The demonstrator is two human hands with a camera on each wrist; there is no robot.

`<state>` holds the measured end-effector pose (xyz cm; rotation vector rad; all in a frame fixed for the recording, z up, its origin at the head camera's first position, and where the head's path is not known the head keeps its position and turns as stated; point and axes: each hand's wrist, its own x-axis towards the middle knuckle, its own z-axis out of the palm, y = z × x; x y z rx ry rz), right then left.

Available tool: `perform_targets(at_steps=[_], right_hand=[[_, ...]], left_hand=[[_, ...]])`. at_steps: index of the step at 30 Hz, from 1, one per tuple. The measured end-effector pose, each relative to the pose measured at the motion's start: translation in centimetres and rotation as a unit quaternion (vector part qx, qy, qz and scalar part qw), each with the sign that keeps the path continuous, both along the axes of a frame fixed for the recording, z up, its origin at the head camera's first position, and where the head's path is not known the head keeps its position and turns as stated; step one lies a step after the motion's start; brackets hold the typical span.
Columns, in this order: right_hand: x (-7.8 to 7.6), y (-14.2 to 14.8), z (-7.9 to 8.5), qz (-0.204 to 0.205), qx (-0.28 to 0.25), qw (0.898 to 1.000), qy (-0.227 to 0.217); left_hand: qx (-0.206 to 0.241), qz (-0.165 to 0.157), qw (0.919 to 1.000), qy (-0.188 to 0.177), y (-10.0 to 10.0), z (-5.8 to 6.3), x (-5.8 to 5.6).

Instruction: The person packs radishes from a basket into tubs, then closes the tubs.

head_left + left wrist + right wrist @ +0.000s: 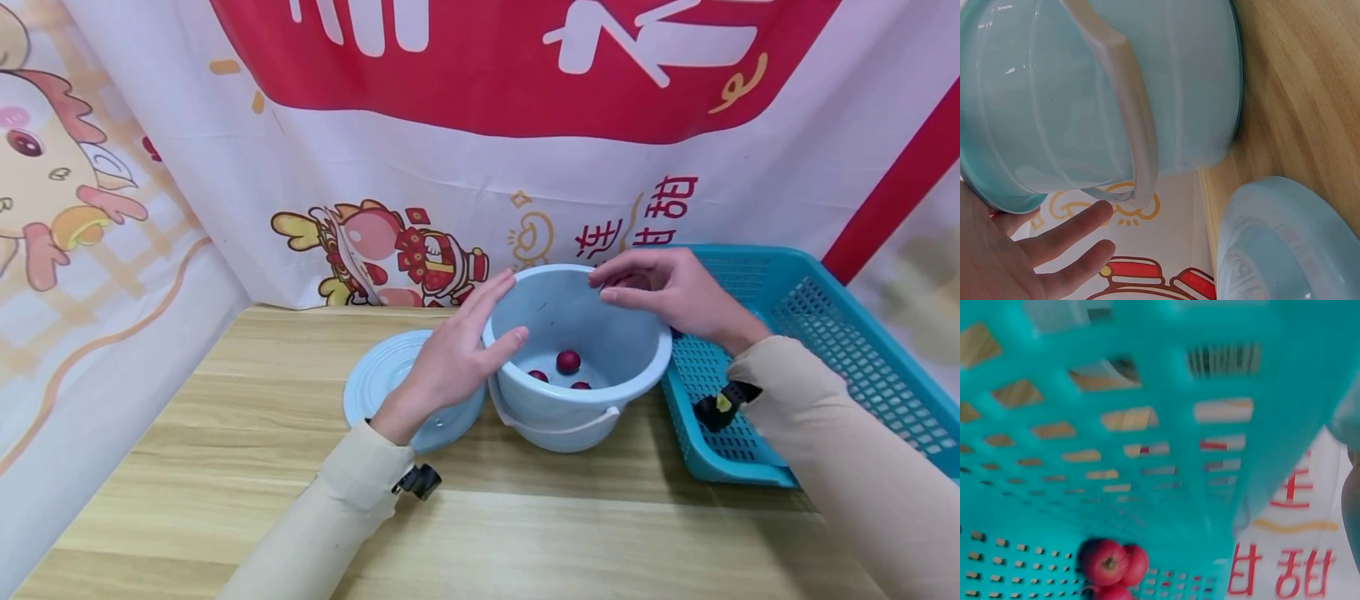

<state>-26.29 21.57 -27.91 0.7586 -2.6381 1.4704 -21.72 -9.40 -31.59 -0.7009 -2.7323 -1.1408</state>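
Note:
A light blue bucket (555, 417) with a pale handle (1132, 100) stands upright on the table, and three dark red round fruits (567, 362) show at its bottom. My left hand (461, 358) rests at the bucket's left rim, fingers nearly straight and thumb spread. Over the right rim, my right hand (678, 292) holds another dark red fruit (636, 282), mostly hidden by the curled fingers. More red fruits (1105, 562) lie together in the teal basket (701, 454) on the right; their exact kind is unclear.
Left of the bucket lies a round light blue lid (367, 383), partly under my left hand. The wooden table (187, 467) meets a printed white and red cloth (450, 158) at the back. The basket's perforated wall stands close to the bucket.

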Motion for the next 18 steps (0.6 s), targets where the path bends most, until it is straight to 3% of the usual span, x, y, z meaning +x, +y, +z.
perform_targets(at_steps=[7, 18], right_hand=[[-0.5, 2.6, -0.6, -0.066, -0.042, 0.997, -0.015], [-2.4, 6.0, -2.0, -0.15, -0.044, 0.987, -0.049]], left_hand=[[-0.001, 0.0, 1.0, 0.0, 0.0, 0.0, 0.0], [-0.002, 0.0, 1.0, -0.003, -0.1, 0.1, 0.1]])
